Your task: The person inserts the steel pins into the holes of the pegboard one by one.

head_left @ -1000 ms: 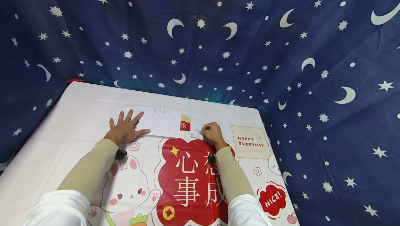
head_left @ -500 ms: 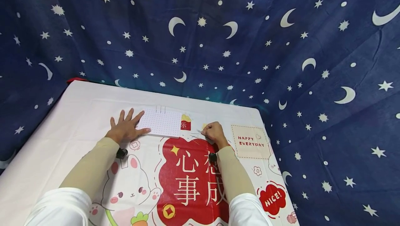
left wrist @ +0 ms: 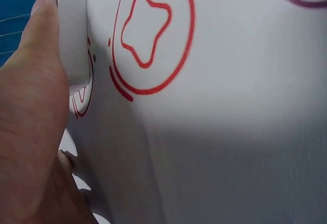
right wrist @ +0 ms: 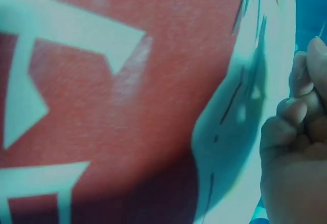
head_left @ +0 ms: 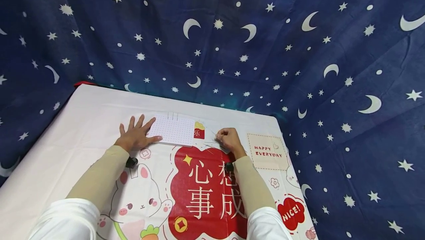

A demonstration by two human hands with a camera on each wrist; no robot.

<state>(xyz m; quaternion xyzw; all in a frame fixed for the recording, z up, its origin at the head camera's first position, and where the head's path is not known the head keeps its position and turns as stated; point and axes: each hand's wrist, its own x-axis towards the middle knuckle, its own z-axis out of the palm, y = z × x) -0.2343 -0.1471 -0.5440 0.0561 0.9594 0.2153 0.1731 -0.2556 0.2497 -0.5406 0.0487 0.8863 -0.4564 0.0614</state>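
Observation:
A white board with a grid of small dots point(head_left: 174, 131) lies flat toward the back of the table. Several thin pins point(head_left: 172, 116) stand up along its far edge. My left hand point(head_left: 137, 136) rests at the board's left end, fingers spread and straight, the thumb point(left wrist: 43, 27) lying over the near edge. To the right of the board, my right hand point(head_left: 230, 139) pinches a thin metal pin point(right wrist: 322, 30) between thumb and fingertips, the other fingers curled. Several loose thin pins point(head_left: 210, 144) lie on the cloth just below that hand.
A white cloth point(head_left: 99, 111) printed with a rabbit, red shapes and lettering covers the table. Dark blue curtains point(head_left: 216, 48) with moons and stars rise behind the table and along its right side.
My right hand has lifted slightly from the loose pins, with a thin pin at its fingertips. The left hand keeps its place on the board; the head view has shifted a little.

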